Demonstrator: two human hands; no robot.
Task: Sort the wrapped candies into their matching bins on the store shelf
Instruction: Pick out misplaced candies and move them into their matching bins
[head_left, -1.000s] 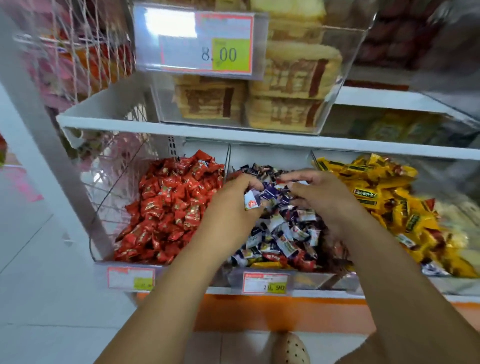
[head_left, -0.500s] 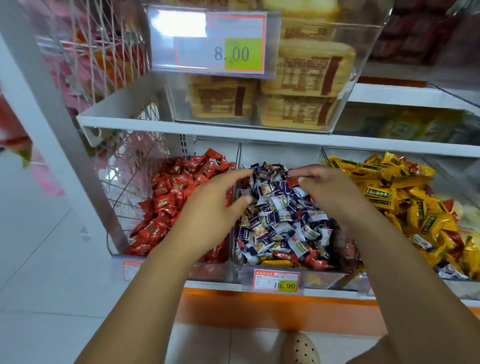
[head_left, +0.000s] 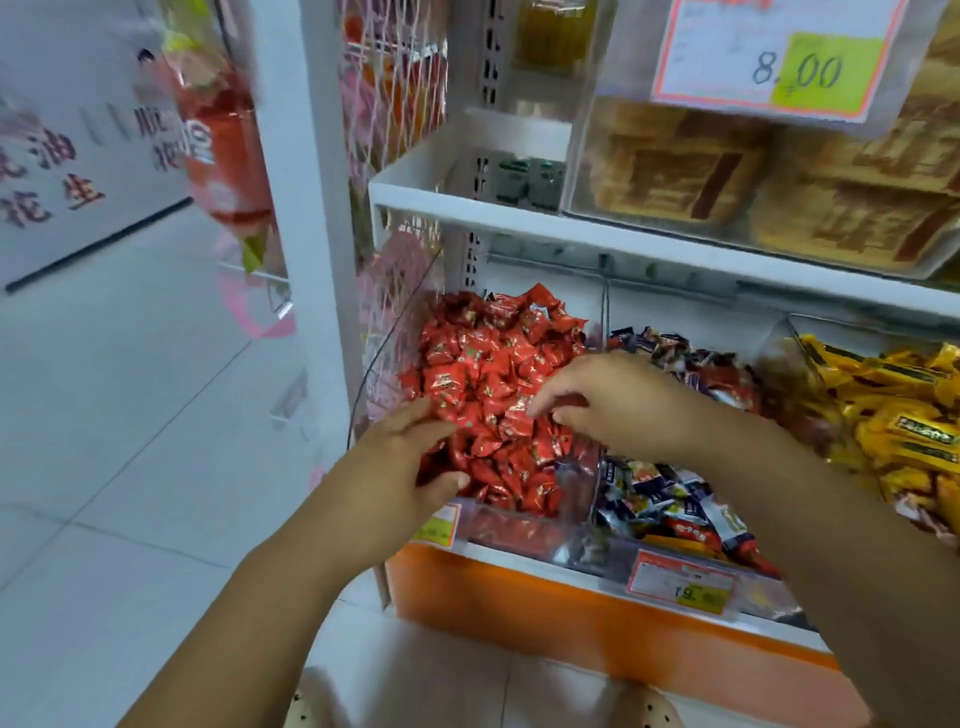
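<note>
Hands apart on heaped red candies, left hand spread, right hand curled, hold unclear; risk of nudging some over bin front.

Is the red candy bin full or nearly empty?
Full: red candies are heaped above the front wall of their clear bin.

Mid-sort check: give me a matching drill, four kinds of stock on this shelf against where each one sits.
Things
1. red candies
2. blue and white candies
3. yellow candies
4. biscuit packs

Places
A. right bin
B. upper shelf
C. left bin
D. middle bin

Pairs: 1-C, 2-D, 3-A, 4-B
</note>
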